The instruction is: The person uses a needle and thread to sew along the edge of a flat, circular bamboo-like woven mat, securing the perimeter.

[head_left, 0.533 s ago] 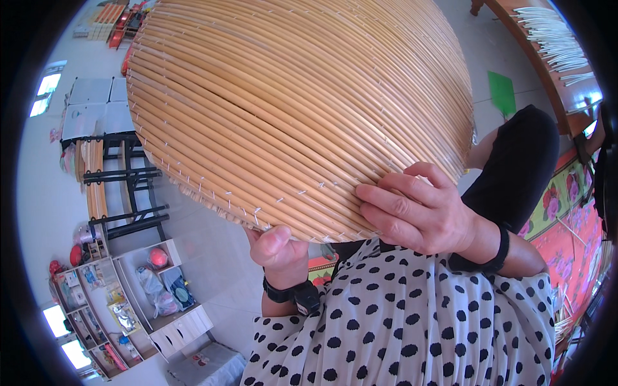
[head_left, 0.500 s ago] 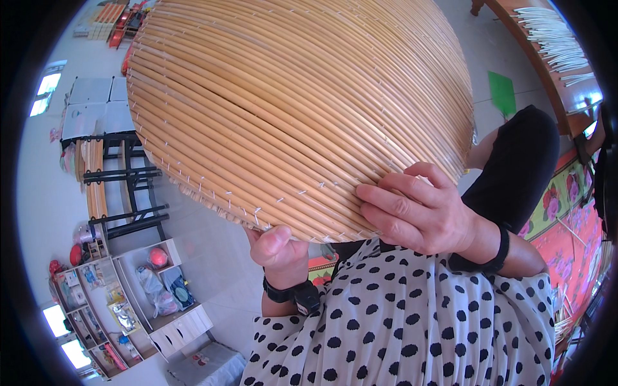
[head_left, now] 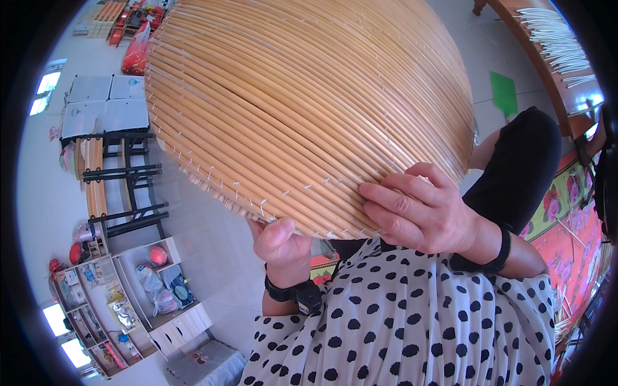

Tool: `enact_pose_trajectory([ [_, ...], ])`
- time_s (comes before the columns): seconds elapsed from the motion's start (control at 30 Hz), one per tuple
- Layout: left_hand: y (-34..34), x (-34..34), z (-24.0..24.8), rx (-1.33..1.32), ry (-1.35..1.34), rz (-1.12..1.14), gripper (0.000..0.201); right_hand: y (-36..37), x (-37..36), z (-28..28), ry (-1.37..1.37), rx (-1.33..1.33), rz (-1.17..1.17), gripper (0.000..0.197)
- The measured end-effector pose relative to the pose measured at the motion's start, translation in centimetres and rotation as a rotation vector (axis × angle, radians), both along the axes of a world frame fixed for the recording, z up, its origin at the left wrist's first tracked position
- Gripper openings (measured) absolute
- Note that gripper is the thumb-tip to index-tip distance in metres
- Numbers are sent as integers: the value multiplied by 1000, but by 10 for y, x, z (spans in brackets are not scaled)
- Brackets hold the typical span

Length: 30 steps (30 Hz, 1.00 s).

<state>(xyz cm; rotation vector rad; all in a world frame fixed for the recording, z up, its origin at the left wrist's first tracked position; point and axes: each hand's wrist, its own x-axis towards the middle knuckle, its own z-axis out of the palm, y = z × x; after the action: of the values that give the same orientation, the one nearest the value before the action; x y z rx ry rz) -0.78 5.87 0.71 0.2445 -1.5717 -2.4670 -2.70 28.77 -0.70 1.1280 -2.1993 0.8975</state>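
Observation:
A large round mat [head_left: 302,122] of straight tan stalks, stitched with short white threads, fills the upper middle and runs past the top of the picture. At its near left rim my left hand [head_left: 281,248] is closed, the thumb pressed against the edge and the other fingers mostly hidden behind. My right hand [head_left: 421,209] grips the near rim farther right. Its bent fingers lie on the mat's upper face, and its thumb is out of sight. The mat is tilted, and a second layer of stalk ends shows along its left rim.
On the right, a brown wooden table [head_left: 547,58] carries a bundle of thin white sticks [head_left: 555,42]. A green flat piece [head_left: 504,93] lies on the floor. To the left stand black metal frames [head_left: 132,174], white cabinets [head_left: 106,106] and a shelf unit [head_left: 161,328]. A flowered red cloth [head_left: 566,251] spreads at right.
The mat has shifted slightly to the right at its left side, baring more of a red bag and the white cabinets. My left hand has moved a little up and right with it.

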Motion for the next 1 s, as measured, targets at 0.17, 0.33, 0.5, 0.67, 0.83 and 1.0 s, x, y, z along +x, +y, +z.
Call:
enact_pose_trajectory([
  [0.17,2,-4,-1,118,3,-26,85,0,-2,-1,-18,6,18,22],
  [0.33,6,-9,-3,74,-49,12,82,0,-4,-3,-82,-10,58,25],
  [0.5,1,-17,-9,8,-72,-37,73,1,-8,-10,-201,-47,123,33],
  [0.67,0,-19,-20,18,-147,-32,69,0,-9,-16,-275,4,172,33],
  [0.83,1,-19,-24,-8,-242,-5,68,0,-12,-21,-354,35,205,35],
  [1.0,6,-23,-26,-54,-314,10,70,4,-16,-29,-483,106,247,45],
])
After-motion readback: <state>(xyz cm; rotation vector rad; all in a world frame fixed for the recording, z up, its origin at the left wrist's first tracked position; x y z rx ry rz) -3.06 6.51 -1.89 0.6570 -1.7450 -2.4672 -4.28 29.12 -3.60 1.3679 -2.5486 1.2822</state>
